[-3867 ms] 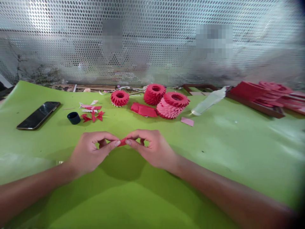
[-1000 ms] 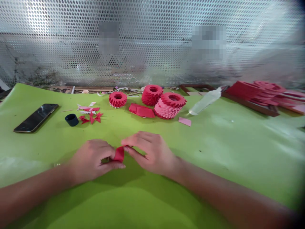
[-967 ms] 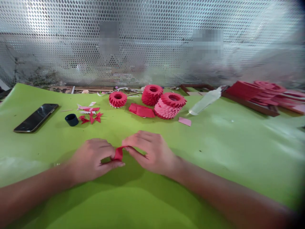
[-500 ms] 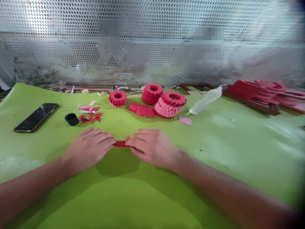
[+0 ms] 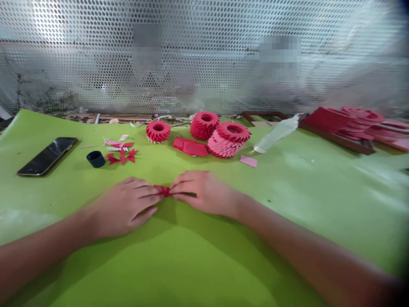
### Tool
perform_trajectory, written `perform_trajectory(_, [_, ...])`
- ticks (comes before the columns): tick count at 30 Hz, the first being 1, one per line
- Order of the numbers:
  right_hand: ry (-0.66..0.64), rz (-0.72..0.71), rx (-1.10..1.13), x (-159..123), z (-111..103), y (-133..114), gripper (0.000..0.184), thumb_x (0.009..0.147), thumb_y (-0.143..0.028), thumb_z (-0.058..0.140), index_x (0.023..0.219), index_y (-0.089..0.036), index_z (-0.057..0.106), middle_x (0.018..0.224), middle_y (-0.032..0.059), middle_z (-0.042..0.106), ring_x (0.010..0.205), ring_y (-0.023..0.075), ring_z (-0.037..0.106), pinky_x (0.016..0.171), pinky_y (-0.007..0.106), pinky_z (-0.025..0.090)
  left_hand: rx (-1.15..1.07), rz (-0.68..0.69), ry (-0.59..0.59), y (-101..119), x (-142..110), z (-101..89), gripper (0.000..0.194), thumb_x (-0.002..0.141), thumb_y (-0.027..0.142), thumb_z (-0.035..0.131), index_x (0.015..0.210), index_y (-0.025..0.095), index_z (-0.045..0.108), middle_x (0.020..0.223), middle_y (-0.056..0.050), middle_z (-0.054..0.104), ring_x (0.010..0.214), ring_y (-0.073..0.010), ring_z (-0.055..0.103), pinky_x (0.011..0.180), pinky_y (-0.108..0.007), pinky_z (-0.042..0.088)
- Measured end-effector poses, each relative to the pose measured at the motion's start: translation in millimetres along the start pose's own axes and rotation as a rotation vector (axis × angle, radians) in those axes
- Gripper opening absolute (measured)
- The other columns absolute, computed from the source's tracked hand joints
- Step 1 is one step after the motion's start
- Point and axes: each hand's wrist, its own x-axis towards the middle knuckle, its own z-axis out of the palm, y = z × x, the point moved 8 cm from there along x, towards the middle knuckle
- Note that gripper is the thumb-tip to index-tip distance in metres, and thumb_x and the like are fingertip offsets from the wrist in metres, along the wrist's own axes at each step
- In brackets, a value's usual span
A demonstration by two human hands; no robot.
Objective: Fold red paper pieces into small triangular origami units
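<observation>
Red paper sits between palm-down hands, left thumb apart.

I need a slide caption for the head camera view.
Left hand and right hand touch a red paper piece, with ridged rings farther back on the green tabletop.

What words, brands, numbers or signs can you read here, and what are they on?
None can be read.
Phone: dark screen, no legible brand.
Clear bottle: no legible label.
Red paper at the hands: no visible writing.
Left pixelated patch and right pixelated patch: too blurred to read.
</observation>
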Motion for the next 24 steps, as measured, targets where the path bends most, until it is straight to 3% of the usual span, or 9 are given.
perform_trajectory(5, [0.041,0.197,0.218,5,0,19,0.014,0.094,-0.027,0.065,0.098,-0.018,0.076,0.104,0.0059,0.074,0.090,0.0179,0.070,0.085,0.032,0.053,-0.019,-0.022,-0.038,-2,1,3.6,0.036,0.103,0.028,0.045,0.132,0.018,0.065,0.134,-0.010,0.068,0.116,-0.0270,0.065,0.099,-0.046,0.051])
perform_trajectory(10, [0.075,0.380,0.244,9,-1,27,0.017,0.091,-0.033,0.070,0.087,-0.016,0.073,0.106,0.0061,0.071,0.079,0.0149,0.066,0.072,0.029,0.049,-0.046,-0.054,-0.079,-2,3,5.4,0.037,0.101,0.026,0.046,0.131,0.016,0.066,0.138,-0.008,0.065,0.121,-0.0259,0.064,0.105,-0.045,0.049])
perform_trajectory(15, [0.098,0.419,0.235,10,-1,27,0.016,0.089,-0.031,0.072,0.084,-0.016,0.071,0.105,0.0048,0.069,0.067,0.0099,0.058,0.063,0.026,0.043,-0.088,-0.061,-0.072,-3,2,3.9,0.036,0.101,0.029,0.048,0.129,0.016,0.066,0.133,-0.010,0.068,0.119,-0.0275,0.065,0.104,-0.048,0.050])
perform_trajectory(24, [0.060,0.486,0.241,10,4,31,0.020,0.089,-0.037,0.071,0.087,-0.018,0.071,0.108,0.0039,0.068,0.074,0.0131,0.060,0.067,0.029,0.044,-0.141,-0.095,-0.085,-7,1,7.4,0.040,0.100,0.034,0.051,0.137,0.018,0.060,0.131,-0.010,0.068,0.116,-0.0269,0.064,0.103,-0.047,0.048])
